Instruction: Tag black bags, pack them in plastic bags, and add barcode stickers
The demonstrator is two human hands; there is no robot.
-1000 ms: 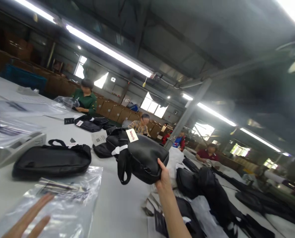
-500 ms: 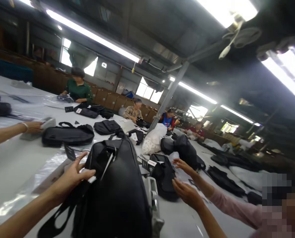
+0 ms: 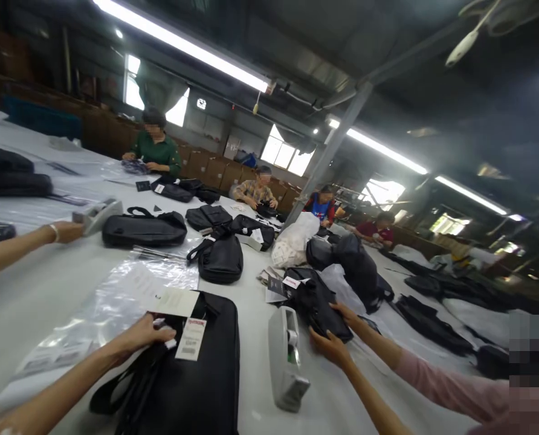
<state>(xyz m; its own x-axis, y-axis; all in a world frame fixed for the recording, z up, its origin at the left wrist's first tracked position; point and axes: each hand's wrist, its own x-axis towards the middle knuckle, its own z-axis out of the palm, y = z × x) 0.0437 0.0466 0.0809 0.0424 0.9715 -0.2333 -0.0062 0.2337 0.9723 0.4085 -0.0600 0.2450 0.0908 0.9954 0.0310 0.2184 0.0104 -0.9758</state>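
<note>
Fingers point(image 3: 163, 333) of left hand point(image 3: 145, 335) pinched on black bag point(image 3: 197, 374) top edge, beside hangtag point(image 3: 190, 339)

A grey tape dispenser point(image 3: 286, 356) stands near scattered black bags point(image 3: 145, 228).

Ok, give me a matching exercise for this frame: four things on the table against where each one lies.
Things:
1 tagged bag
2 near dispenser
3 white sack
4 clear plastic

Places:
A mid-table, beside dark backpacks
B under the left hand
C flat, left of the tagged bag
D between the tagged bag and a co-worker's hands

Pairs: 1-B, 2-D, 3-A, 4-C.
</note>
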